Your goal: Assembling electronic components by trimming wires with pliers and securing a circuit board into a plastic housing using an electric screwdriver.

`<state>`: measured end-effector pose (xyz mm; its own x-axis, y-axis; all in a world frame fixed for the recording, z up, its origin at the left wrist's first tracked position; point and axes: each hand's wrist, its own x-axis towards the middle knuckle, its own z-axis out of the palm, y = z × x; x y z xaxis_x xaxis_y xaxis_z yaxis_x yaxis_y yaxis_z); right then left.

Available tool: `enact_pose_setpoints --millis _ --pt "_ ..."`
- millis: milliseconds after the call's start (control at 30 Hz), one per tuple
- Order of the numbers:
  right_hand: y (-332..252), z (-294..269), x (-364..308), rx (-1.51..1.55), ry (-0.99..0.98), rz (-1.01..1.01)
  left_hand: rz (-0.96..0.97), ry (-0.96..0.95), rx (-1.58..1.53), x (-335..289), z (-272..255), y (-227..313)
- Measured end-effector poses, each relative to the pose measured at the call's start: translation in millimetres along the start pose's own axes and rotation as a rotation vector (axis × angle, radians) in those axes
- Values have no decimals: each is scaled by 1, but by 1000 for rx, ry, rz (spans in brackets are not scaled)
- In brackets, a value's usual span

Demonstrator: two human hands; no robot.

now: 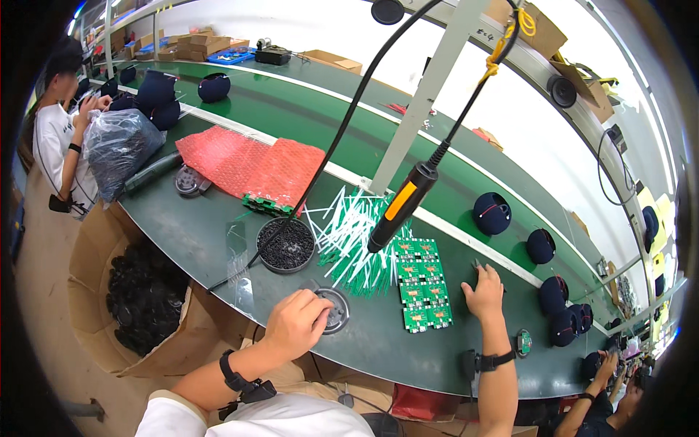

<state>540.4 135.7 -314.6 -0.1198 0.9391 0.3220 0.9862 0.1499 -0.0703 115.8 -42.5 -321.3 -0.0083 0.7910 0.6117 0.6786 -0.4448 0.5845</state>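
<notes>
My left hand (297,322) is closed in a pinch at a round grey plastic part (336,312) at the table's near edge. Whatever its fingertips hold, if anything, is too small to make out. Over the table to the right, my right hand (485,293) has its fingers spread, beside a panel of green circuit boards (424,288). A small pointed dark thing shows at its fingertips. Between the hands lies a heap of white and green wires (357,244). A round dish of small black pieces (286,247) stands beyond my left hand.
A black electric screwdriver (403,208) hangs over the wires. Pink bubble wrap (255,166) lies farther left. Below the table's left edge stands a cardboard box (171,342) of black parts. Dark blue rounded shells (493,213) sit along the green belt. Co-workers sit at both ends.
</notes>
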Motion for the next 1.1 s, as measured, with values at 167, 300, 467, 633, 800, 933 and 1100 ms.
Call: enact_pose_setpoints --millis 167,300,467,633,800,933,1100 --pt "21 4 5 -209 -110 201 -8 18 -10 4 -5 2" --pt "39 11 6 -361 -31 187 -5 -64 -114 11 7 19" --pt "27 22 10 16 106 180 -244 -406 -414 31 69 45" --pt "-36 7 -17 831 -190 275 -603 -385 -728 62 124 52" --pt "-73 -30 -38 972 -280 402 -761 -302 -773 71 141 56" --pt "-82 -43 -60 1104 -240 484 -678 -286 -732 68 144 53" --pt "-80 -52 -72 1380 -156 638 -792 -273 -1007 70 138 51"
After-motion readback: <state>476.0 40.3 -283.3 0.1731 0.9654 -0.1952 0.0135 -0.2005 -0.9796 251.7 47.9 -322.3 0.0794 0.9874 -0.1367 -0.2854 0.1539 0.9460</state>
